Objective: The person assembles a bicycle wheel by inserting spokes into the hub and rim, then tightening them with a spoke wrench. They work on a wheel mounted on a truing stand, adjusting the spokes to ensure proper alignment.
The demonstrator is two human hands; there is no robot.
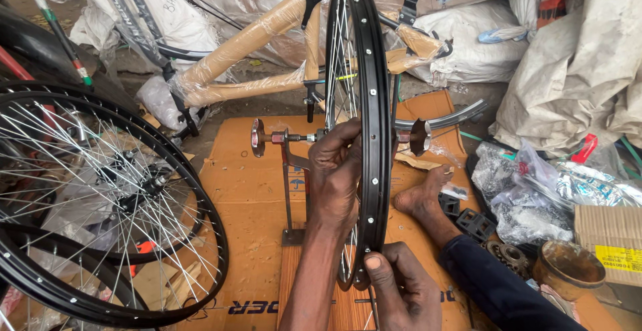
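The black bicycle rim (374, 103) stands upright in a metal truing stand (289, 170) on the flattened cardboard (247, 190). The person's left hand (336, 170) is curled around the spokes beside the rim, and the right hand (401, 284) pinches the rim's lower edge, thumb on top. Finished wheels (100, 204) lie off to the left, and a bare foot (422, 197) rests just beside the rim.

Cardboard-covered floor (247, 190), piled sacks (575, 70)

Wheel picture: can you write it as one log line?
left hand: on spokes | right hand: pinching black rim | wheel: upright in stand
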